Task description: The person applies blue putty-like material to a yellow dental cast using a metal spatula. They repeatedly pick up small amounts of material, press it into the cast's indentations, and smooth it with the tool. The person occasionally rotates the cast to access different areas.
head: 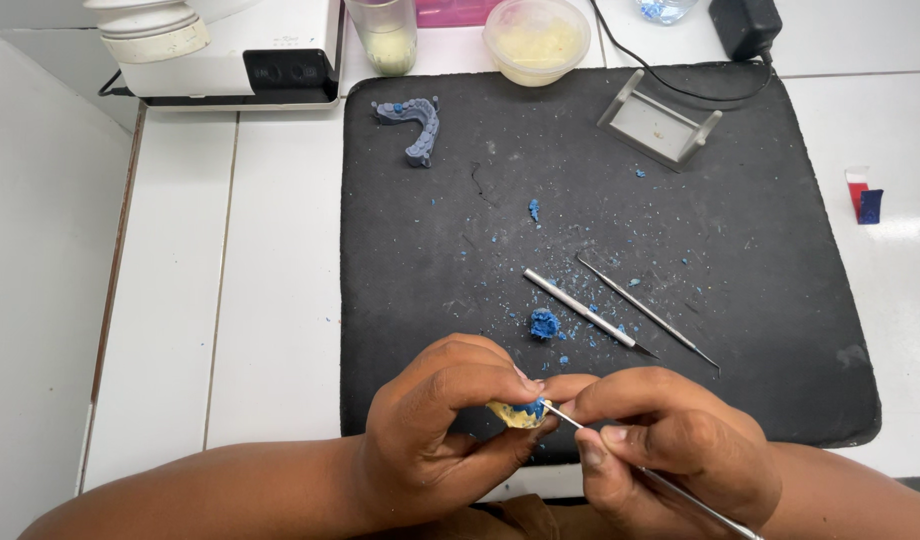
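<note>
**Blue wax carved on a small cast, near edge of the mat**

The left hand (442,425) pinches a small yellowish dental cast topped with blue wax (518,411), fingers curled tight around its sides. It looks light, the wax probably soft and easily marred. The right hand (670,440) grips a thin metal carving tool (620,455) pen-fashion, tip touching the wax. Two spare instruments (620,312) lie farther on the black mat (760,250).
</note>
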